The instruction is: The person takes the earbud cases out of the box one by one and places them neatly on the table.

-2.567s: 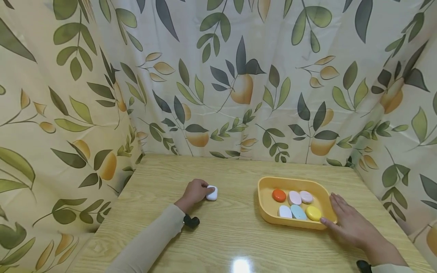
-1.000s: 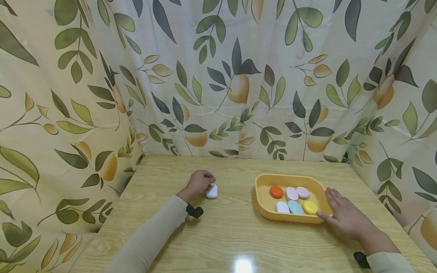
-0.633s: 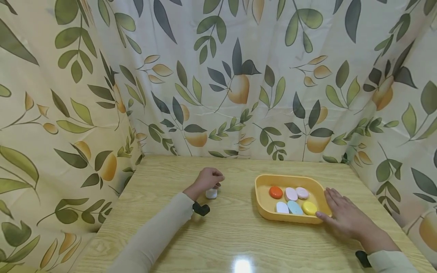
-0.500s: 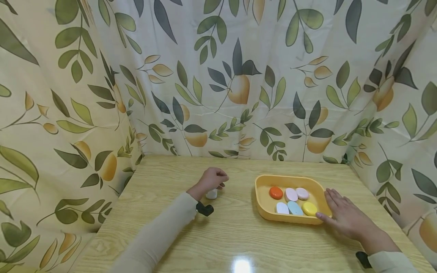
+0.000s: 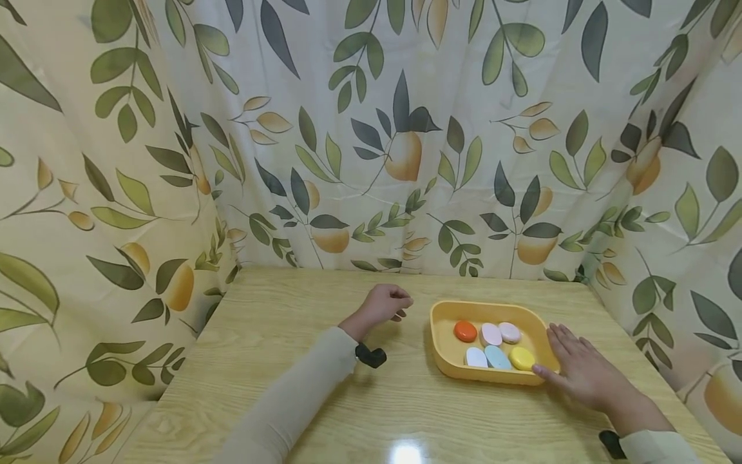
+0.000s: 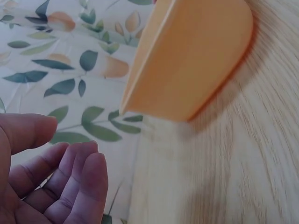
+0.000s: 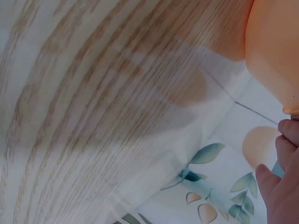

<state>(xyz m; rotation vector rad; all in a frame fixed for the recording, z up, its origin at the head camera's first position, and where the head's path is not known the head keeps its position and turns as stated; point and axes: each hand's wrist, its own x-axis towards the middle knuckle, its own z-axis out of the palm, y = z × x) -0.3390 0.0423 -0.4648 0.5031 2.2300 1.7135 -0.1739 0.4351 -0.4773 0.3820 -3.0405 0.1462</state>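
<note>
Leafy, fruit-printed curtain (image 5: 406, 212) behind and down both sides, close against the back edge of a pale wood-grain tabletop (image 5: 481, 425). In the head view, between the tabletop's middle and its right edge, a shallow yellow tray (image 5: 489, 375), long side roughly along the back edge. Inside, resting in the tray, an orange-red piece (image 5: 466, 331) toward the far left, a pink piece (image 5: 491, 334) and a paler pink piece (image 5: 510, 332) side by side, then a white piece (image 5: 476, 357), a light blue piece (image 5: 497, 357) and a yellow piece (image 5: 522, 358) along the near wall; all in one layer, perhaps for easy reach. Right hand (image 5: 582, 370) at the tray's right end, fingers extended along the rim, thumb at the near right corner, no grip round anything; most likely to steady the tray against sliding. Left hand (image 5: 380, 305) just beside the tray's left end, toward the tabletop's back edge, fingers lightly bent. In the left wrist view, thumb apart from the loosely curved fingertips, nothing held between, short of contact with the tray's outer wall. In the right wrist view, only some fingers at the frame's edge, just beside the tray's rim; exact contact too cropped to tell.
</note>
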